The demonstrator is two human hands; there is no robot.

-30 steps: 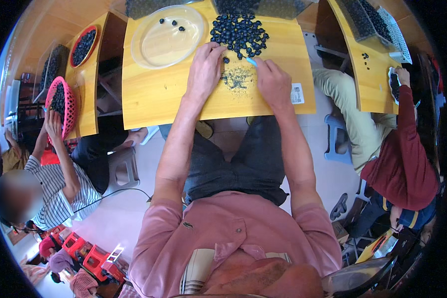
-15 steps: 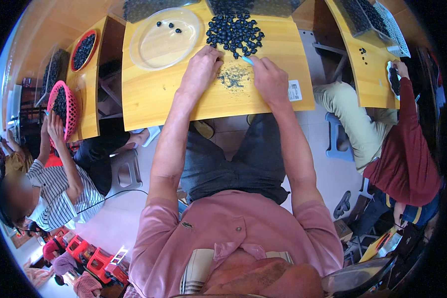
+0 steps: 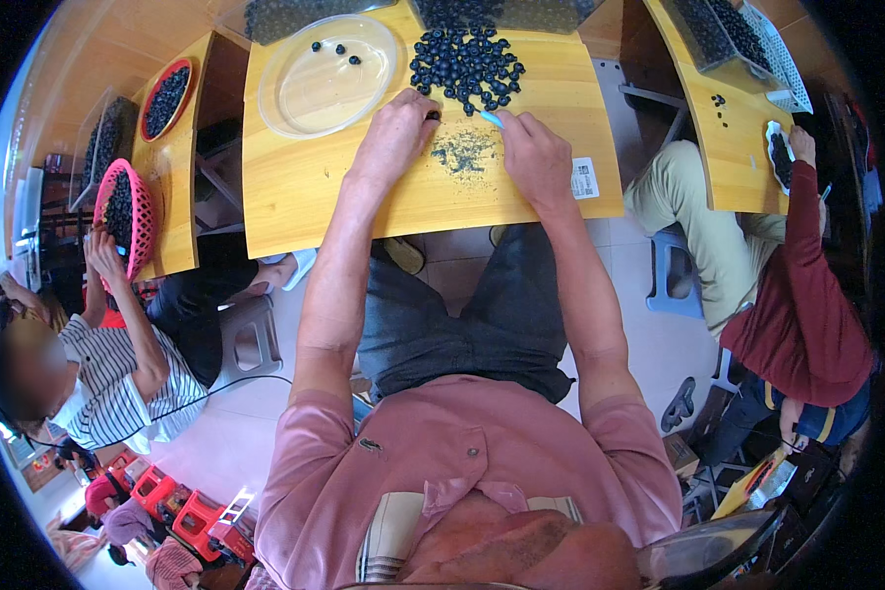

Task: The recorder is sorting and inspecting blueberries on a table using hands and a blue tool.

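My left hand (image 3: 395,134) rests on the wooden table, its fingers closed round a dark bead-like ball (image 3: 433,115) that shows at the fingertips. In my right hand (image 3: 537,159) is a slim light-blue tool (image 3: 491,119), its tip pointing left toward the pile. The kind of tool is hidden by the fingers. Just beyond both hands lies a pile of glossy dark balls (image 3: 462,67). Dark crumbs (image 3: 462,151) are scattered on the tabletop between the hands. A shallow clear round dish (image 3: 310,93) stands to the left, with three dark balls in it.
Clear bins of dark balls (image 3: 506,14) stand at the table's far edge. A white label (image 3: 584,178) lies right of my right hand. At the left table, a person in stripes (image 3: 118,383) works by a pink basket (image 3: 144,221). Another person in dark red (image 3: 796,295) sits right.
My hands stay nearly in place; the dark ball at my left fingertips now shows. The person on the left has shifted their hands, and the person on the right has moved a knee.
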